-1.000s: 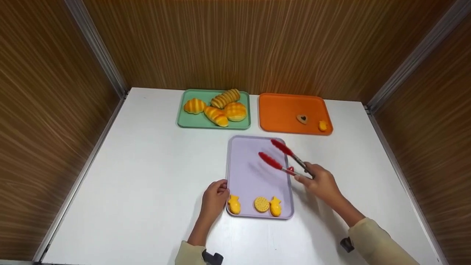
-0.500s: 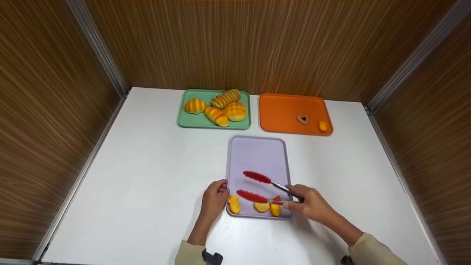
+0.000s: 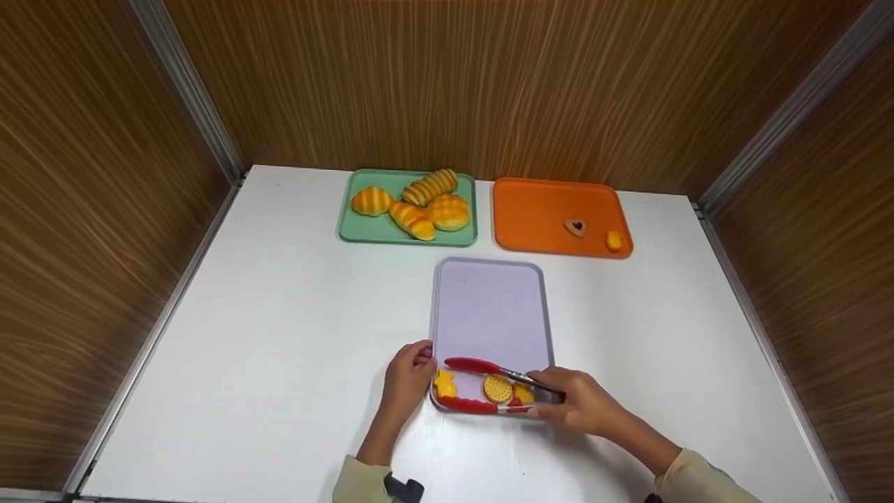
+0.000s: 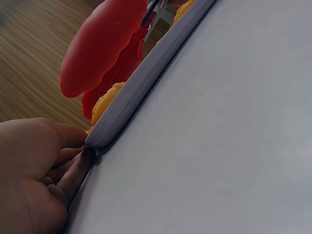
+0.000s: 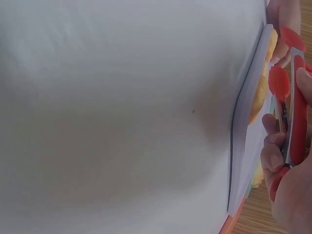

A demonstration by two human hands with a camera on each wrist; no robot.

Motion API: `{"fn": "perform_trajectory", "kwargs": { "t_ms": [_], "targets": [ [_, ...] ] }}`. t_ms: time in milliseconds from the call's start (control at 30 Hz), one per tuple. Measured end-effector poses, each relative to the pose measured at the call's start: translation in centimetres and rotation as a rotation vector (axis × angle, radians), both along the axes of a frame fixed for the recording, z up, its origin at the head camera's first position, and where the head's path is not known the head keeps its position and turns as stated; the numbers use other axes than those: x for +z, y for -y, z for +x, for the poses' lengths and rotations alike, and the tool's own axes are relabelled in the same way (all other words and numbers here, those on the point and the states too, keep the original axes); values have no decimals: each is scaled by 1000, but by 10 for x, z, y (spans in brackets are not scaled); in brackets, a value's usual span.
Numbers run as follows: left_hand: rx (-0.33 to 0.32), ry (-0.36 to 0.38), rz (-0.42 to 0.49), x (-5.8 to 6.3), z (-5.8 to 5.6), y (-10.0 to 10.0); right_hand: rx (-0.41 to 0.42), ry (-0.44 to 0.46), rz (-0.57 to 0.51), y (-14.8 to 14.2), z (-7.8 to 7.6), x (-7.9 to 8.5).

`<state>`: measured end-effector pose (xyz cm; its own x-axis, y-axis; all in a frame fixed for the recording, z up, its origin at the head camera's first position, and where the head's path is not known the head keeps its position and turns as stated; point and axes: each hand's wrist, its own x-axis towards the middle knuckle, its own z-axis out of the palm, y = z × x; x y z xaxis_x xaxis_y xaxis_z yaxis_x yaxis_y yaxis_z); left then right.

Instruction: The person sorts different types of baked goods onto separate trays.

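At the near end of the lilac tray (image 3: 492, 300), my right hand (image 3: 583, 405) grips red-tipped tongs (image 3: 473, 365). Their two arms are spread, one tip on the far side of the toy snacks and one on the near side. Between them lie a round dotted yellow biscuit (image 3: 498, 389) and a yellow fish-like piece (image 3: 445, 384) at the left corner. Another such yellow piece (image 3: 524, 393) is partly hidden by the tongs and right hand. My left hand (image 3: 407, 374) pinches the tray's left rim, fingertips on the edge in the left wrist view (image 4: 73, 151).
Behind stands a green tray (image 3: 360, 230) with several toy breads (image 3: 412, 220). To its right, an orange tray (image 3: 527, 216) bears a heart-centred biscuit (image 3: 575, 227) and a small yellow piece (image 3: 614, 241). Wood-grain panels (image 3: 447, 84) enclose the white table (image 3: 279, 314) behind and at both sides.
My right hand has brought the spread tongs toward the near end of the lilac tray and down around the yellow pieces. My left hand has stayed at the rim.
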<state>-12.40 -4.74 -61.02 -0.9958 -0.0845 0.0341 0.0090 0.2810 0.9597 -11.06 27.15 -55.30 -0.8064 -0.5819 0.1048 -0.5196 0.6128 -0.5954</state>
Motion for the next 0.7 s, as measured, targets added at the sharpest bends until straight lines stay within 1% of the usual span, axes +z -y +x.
{"fn": "perform_trajectory", "kwargs": {
  "t_ms": [200,300,500,700],
  "targets": [
    [-4,8,-7,2,1,0,-25,-22,89,3,3,2],
    [-2,14,-18,2,1,0,-31,-45,112,5,4,3],
    [0,4,-15,2,1,0,-21,-105,113,7,5,3],
    [1,8,-12,1,0,-1,-29,-91,106,7,5,2]
  ]
}}
